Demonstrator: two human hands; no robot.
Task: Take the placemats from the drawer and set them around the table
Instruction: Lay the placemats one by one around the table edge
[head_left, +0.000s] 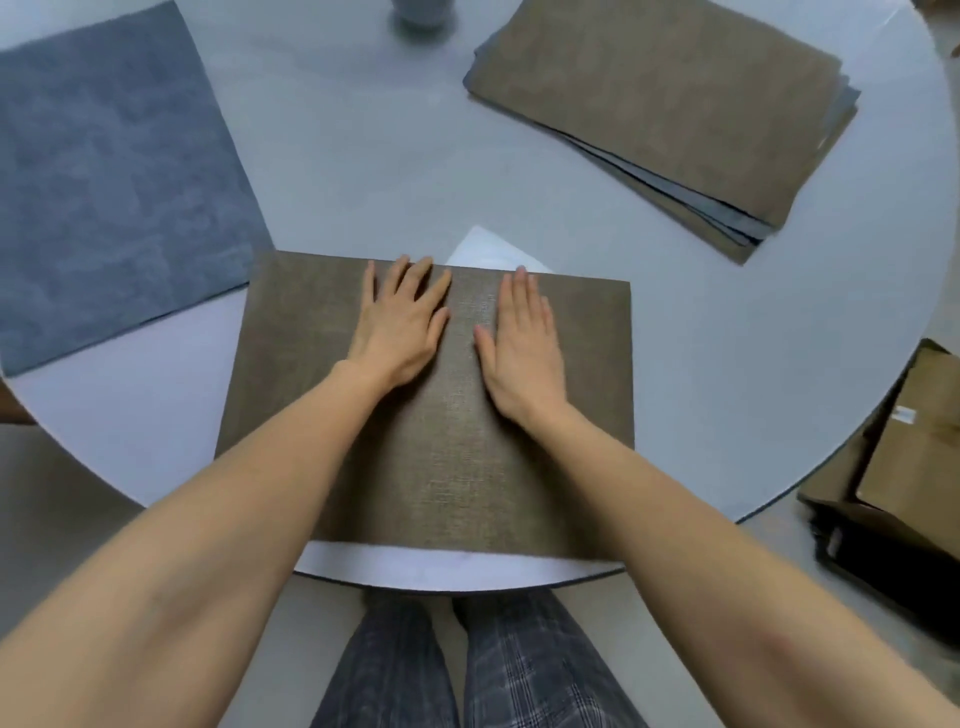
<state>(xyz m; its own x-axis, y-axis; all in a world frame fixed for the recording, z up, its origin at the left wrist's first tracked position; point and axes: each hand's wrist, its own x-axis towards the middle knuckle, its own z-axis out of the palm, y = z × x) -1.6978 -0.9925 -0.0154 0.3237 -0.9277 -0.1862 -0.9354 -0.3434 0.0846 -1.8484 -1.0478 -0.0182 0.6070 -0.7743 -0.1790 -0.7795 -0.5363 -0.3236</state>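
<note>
A brown woven placemat (447, 467) lies flat at the near edge of the round grey table (727, 389). My left hand (402, 325) and my right hand (522, 345) both press flat on its far half, fingers straight, side by side. A blue placemat (114, 176) lies spread at the table's left. A stack of several placemats (670, 114), brown one on top with blue ones showing beneath, sits at the far right.
A white sheet (485, 252) peeks out from under the near placemat's far edge. The base of a grey vessel (423, 10) stands at the table's far side. Cardboard boxes (919, 457) sit on the floor at the right. My legs are under the table edge.
</note>
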